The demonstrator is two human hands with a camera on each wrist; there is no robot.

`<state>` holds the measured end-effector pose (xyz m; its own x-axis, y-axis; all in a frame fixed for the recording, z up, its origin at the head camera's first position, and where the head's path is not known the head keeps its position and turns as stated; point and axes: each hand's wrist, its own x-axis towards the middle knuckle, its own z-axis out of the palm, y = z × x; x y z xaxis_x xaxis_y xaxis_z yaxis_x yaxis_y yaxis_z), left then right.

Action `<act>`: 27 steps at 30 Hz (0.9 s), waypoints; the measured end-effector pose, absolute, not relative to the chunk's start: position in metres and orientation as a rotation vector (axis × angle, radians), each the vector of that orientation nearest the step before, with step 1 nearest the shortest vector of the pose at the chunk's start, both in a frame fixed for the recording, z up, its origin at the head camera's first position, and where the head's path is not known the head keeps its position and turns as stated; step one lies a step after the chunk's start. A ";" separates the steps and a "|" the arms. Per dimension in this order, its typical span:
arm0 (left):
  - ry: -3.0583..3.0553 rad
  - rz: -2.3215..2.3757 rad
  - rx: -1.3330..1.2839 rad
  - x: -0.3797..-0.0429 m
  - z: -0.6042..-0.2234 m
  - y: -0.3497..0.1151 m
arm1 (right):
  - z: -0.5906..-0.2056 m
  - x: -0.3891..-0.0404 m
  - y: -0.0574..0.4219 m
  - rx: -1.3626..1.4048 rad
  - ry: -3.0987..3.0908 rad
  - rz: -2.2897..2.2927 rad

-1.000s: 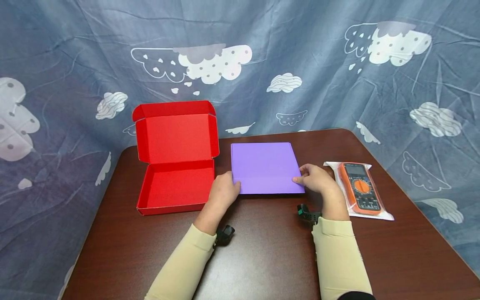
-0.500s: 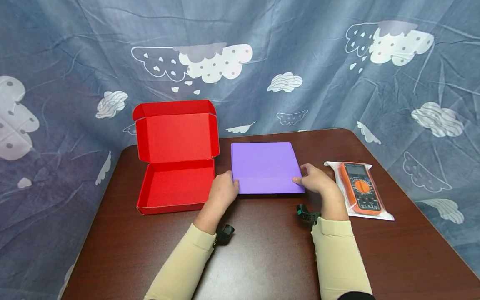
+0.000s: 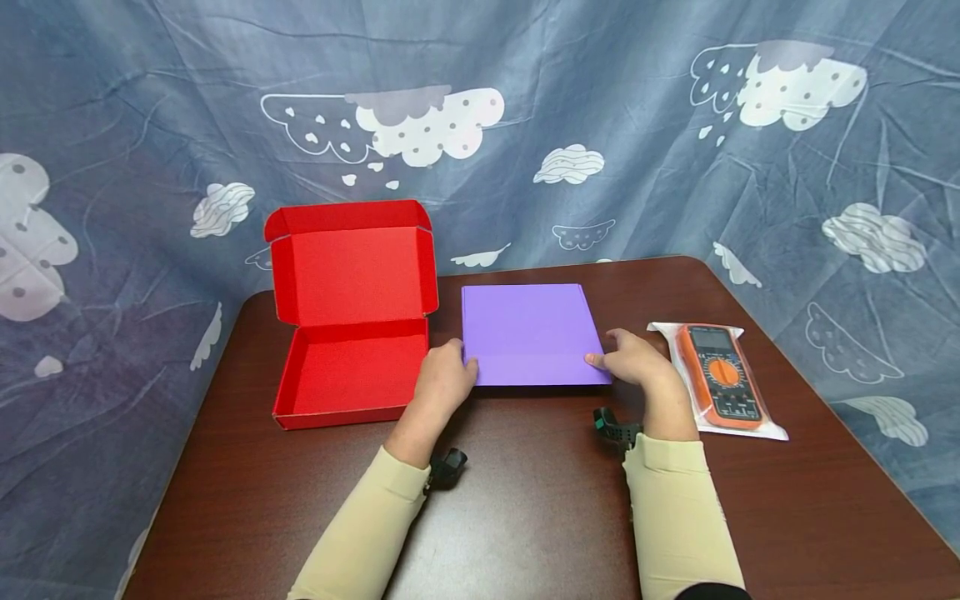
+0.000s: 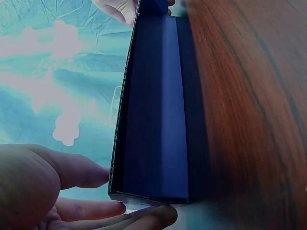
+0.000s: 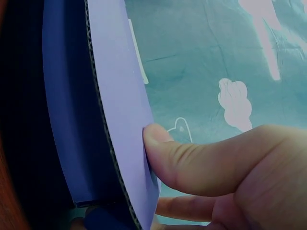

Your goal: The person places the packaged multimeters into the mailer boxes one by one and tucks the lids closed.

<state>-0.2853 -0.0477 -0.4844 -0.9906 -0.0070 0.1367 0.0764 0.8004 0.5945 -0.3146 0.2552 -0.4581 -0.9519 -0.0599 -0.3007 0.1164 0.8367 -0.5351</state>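
Note:
A purple cardboard box (image 3: 528, 333) lies on the table between both hands, its top facing up in the head view. My left hand (image 3: 444, 377) holds its left front corner, thumb near the top edge and fingers along the side. At the right front corner my right hand (image 3: 633, 358) grips the box, and in the right wrist view the thumb (image 5: 160, 148) presses on the purple top panel. The left wrist view shows a corrugated edge and a dark hollow (image 4: 153, 110) below it at the front. Some fingertips of the right hand are hidden behind the box.
To the left stands a red box (image 3: 356, 367) with its lid raised, close to the left hand. An orange multimeter (image 3: 723, 375) in clear and white wrapping lies to the right. The brown table (image 3: 525, 508) meets a cloud-print cloth (image 3: 637, 133) at the back.
The front edge of the purple box has shifted up very slightly in the head view. Both hands stay at its front corners, the left a touch farther left.

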 end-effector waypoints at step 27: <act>-2.966 -1.003 -0.089 -0.283 -0.468 -0.054 | -0.446 -0.307 0.253 -0.066 2.723 -0.894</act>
